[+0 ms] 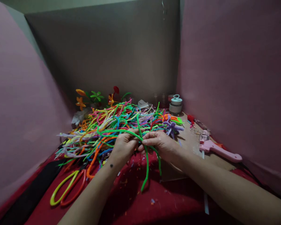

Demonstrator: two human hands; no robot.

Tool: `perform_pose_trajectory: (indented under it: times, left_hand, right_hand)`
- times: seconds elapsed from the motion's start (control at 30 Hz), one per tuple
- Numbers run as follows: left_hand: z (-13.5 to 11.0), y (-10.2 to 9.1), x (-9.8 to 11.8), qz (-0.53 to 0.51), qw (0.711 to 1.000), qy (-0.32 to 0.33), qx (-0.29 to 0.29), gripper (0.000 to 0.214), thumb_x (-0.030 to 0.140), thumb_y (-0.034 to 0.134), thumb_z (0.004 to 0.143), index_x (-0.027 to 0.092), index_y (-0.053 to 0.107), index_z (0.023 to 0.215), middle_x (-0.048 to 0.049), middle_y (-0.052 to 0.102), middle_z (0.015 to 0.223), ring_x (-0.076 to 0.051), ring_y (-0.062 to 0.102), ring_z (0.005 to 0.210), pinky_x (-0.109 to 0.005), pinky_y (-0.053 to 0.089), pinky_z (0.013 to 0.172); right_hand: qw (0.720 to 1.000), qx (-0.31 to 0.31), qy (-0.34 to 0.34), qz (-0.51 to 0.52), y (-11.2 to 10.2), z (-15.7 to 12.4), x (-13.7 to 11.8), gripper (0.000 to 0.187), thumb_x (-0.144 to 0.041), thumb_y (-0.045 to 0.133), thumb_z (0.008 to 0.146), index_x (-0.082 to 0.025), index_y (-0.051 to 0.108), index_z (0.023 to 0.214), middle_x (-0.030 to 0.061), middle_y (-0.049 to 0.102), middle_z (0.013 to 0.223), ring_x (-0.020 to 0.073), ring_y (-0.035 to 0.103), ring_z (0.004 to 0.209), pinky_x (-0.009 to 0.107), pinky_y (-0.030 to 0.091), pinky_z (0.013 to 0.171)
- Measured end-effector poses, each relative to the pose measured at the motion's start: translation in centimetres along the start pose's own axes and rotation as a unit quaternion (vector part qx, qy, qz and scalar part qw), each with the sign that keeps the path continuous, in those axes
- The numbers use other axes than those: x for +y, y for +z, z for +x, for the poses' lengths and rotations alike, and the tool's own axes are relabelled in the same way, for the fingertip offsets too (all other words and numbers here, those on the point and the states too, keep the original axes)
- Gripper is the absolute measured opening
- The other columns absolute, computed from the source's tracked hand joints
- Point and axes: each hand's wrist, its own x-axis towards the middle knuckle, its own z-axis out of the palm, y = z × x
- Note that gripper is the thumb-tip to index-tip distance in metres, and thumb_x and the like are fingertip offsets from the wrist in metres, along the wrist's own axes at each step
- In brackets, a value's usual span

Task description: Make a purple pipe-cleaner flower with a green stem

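Bright green pipe cleaners (147,168) cross between my two hands in the middle of the head view. My left hand (125,144) is closed on them, and one strand loops out to the left above it. With thumb and finger, my right hand (158,142) pinches the green strands where they cross. Two loose ends hang down below the hands over the red cloth. Just behind my hands lies a large heap of many-coloured pipe cleaners (121,117). A purple pipe-cleaner flower (172,127) rests right of the heap.
Scissors (67,190) with yellow and red handles lie at left. A pink glue gun (220,151) sits on a board (189,140) at right. A lidded jar (175,104) stands behind. Orange pipe-cleaner flowers (81,103) rise at back left. Pink panels (236,72) flank both sides.
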Motion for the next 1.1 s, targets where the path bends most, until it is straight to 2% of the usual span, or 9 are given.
perform_pose_trajectory:
  times: [0.13,0.2,0.27,0.33,0.43,0.53,0.67,0.87,1.1]
  left_hand:
    - [-0.3,-1.0,0.3,0.051,0.996,-0.065,-0.041,0.018,0.027,0.055,0.073,0.015,0.059,0.06,0.0055,0.044,0.039,-0.006,0.033,0.034,-0.018,0.023,0.035]
    - [-0.7,-1.5,0.6,0.096,0.994,-0.042,-0.018,0.026,0.034,0.054,0.075,0.015,0.057,0.058,0.005,0.043,0.04,-0.007,0.036,0.035,-0.019,0.025,0.035]
    - [-1.1,-1.8,0.8,0.149,0.986,0.062,0.047,0.021,0.033,0.055,0.077,0.015,0.062,0.068,0.0019,0.053,0.053,-0.01,0.048,0.046,-0.02,0.036,0.044]
    - [-1.2,-1.8,0.8,0.208,0.951,0.203,0.102,0.013,0.026,0.055,0.078,0.016,0.064,0.079,-0.0018,0.059,0.072,-0.013,0.056,0.066,-0.023,0.044,0.06]
    - [-0.9,-1.6,0.4,0.285,0.899,0.318,0.093,0.015,0.018,0.053,0.08,0.017,0.064,0.09,-0.0065,0.057,0.093,-0.016,0.056,0.087,-0.026,0.045,0.075]
    - [-0.3,-1.6,-0.2,0.35,0.875,0.33,0.045,0.016,0.017,0.05,0.083,0.018,0.062,0.094,-0.0076,0.058,0.099,-0.018,0.054,0.092,-0.03,0.045,0.078]
    - [-0.1,-1.8,-0.6,0.402,0.85,0.34,0.02,0.014,0.02,0.05,0.084,0.017,0.062,0.09,-0.0066,0.061,0.09,-0.019,0.051,0.086,-0.032,0.043,0.074]
    - [-0.2,-1.9,-0.4,0.411,0.848,0.333,0.012,0.014,0.022,0.049,0.085,0.018,0.062,0.082,-0.0045,0.06,0.08,-0.017,0.047,0.077,-0.03,0.041,0.068]
    - [-0.3,-2.1,-0.5,0.401,0.851,0.34,-0.004,0.011,0.018,0.048,0.085,0.017,0.059,0.088,-0.0057,0.059,0.087,-0.018,0.048,0.082,-0.032,0.041,0.072]
  right_hand:
    - [0.999,0.033,-0.02,-0.002,0.3,0.1,-0.2,0.019,-0.02,0.065,0.064,-0.015,0.05,0.073,0.0046,0.068,0.06,0.0155,0.064,0.051,0.021,0.043,0.044]
    - [0.998,0.052,-0.031,0.0,0.4,0.1,-0.3,0.018,-0.019,0.063,0.066,-0.016,0.048,0.075,0.0048,0.068,0.062,0.0156,0.064,0.052,0.02,0.043,0.043]
    - [0.998,0.064,-0.03,-0.006,0.6,0.0,-0.4,0.017,-0.015,0.061,0.066,-0.016,0.047,0.076,0.0055,0.068,0.063,0.0158,0.065,0.053,0.02,0.045,0.044]
    - [0.997,0.065,-0.026,-0.013,0.7,-0.2,-0.5,0.018,-0.014,0.06,0.067,-0.016,0.047,0.078,0.0059,0.068,0.063,0.0156,0.065,0.052,0.02,0.045,0.043]
    - [0.998,0.052,-0.031,0.004,0.7,-0.2,-0.3,0.019,-0.014,0.061,0.067,-0.016,0.046,0.079,0.0041,0.067,0.062,0.015,0.064,0.05,0.02,0.046,0.042]
    - [0.999,0.03,-0.032,0.027,0.5,-0.2,0.0,0.022,-0.015,0.061,0.067,-0.017,0.045,0.082,0.0023,0.066,0.062,0.0157,0.064,0.051,0.022,0.048,0.043]
    - [0.999,-0.001,-0.023,0.034,0.3,-0.1,0.1,0.022,-0.014,0.06,0.068,-0.017,0.044,0.083,0.0025,0.066,0.064,0.0168,0.065,0.052,0.023,0.05,0.044]
    - [0.998,-0.036,-0.03,0.029,0.3,0.0,0.1,0.018,-0.014,0.06,0.068,-0.016,0.046,0.079,0.0022,0.065,0.065,0.0157,0.065,0.052,0.021,0.05,0.043]
    - [0.999,-0.011,-0.009,0.052,0.4,-0.2,-0.2,0.018,-0.012,0.063,0.064,-0.015,0.05,0.075,0.0,0.061,0.065,0.0147,0.064,0.054,0.022,0.051,0.045]
